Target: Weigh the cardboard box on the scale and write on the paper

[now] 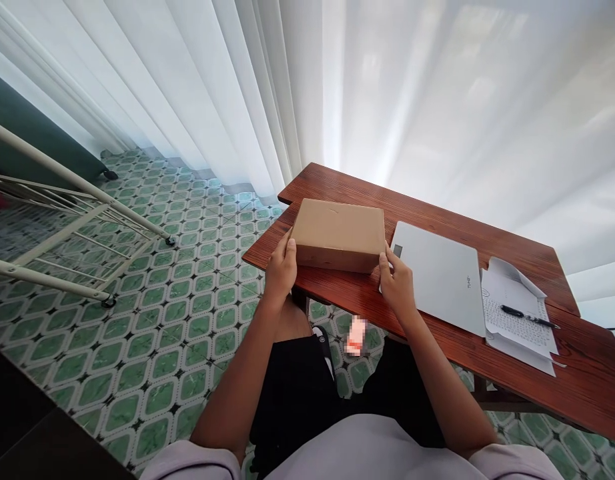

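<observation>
A closed brown cardboard box [340, 227] is at the left end of the reddish wooden table [437, 217]. My left hand [281, 267] grips its left side, thumb on the near corner. Around the right near corner, my right hand [397, 279] holds the box with its thumb in front. The fingers behind the box edges are partly hidden. I cannot tell whether the underside rests fully on the wood. Just right of my right hand lies a closed silver laptop [440, 277].
Written papers [517, 333] with a black pen [530, 317] on top lie right of the laptop. White curtains [412, 87] hang behind the table. A white wheeled metal rack [82, 217] stands at left on the green tiled floor [202, 280].
</observation>
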Demonstrator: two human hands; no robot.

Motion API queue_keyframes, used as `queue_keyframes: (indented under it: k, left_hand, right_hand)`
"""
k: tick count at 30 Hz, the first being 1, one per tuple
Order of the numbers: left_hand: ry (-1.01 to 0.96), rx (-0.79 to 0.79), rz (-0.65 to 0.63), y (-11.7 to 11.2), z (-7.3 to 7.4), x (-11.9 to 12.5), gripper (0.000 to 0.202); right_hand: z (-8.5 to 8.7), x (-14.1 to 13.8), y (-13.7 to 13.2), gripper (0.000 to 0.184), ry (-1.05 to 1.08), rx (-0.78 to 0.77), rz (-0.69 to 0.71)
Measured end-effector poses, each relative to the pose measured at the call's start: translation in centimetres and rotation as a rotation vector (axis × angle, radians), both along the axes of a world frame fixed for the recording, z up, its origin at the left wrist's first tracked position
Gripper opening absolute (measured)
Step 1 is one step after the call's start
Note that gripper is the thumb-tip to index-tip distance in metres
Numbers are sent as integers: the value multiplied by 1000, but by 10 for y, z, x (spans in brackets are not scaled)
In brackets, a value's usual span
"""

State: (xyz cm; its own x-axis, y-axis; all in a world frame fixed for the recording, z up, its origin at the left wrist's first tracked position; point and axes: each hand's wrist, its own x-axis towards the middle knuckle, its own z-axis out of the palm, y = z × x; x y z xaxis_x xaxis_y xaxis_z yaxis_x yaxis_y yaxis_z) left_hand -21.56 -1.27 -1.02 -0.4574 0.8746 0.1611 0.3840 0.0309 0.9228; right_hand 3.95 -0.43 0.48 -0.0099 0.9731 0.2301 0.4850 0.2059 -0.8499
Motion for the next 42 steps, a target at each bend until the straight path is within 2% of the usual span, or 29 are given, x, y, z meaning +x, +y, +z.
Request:
queue_keyframes:
  k: [4,8,11,19,25,28,31,36,42]
  left_hand:
    - [146,-7,50,-7,14,4,53]
    - [385,156,129,-17,35,12,50]
    - [518,261,123,-22,52,24,48]
    - [848,572,-61,-26,91,89,44]
    - [895,745,-338,-29,108,157,44]
    - [903,796,-496,-29,107,192,45]
    - [937,867,-637,-27,100,227,47]
    - [996,974,-853,-23,81,279,42]
    - [1066,1098,-1063,-26,51,330,30]
  right_hand:
    - [4,10,-1,59,-47,10,55]
    - [13,27,-5,57,-68,32,25]
    - [23,43,-12,51,-67,51,9]
    - [41,100,-34,43,-106,48,-41]
    - [47,155,-46,41,-120,26,-158]
    - [44,182,-52,42,-149,9,-231]
    - [36,206,-58,44,-174,-8,-275]
    - [19,241,-65,47,-244,-28,-342]
    - [3,287,-72,44,-297,-49,-437]
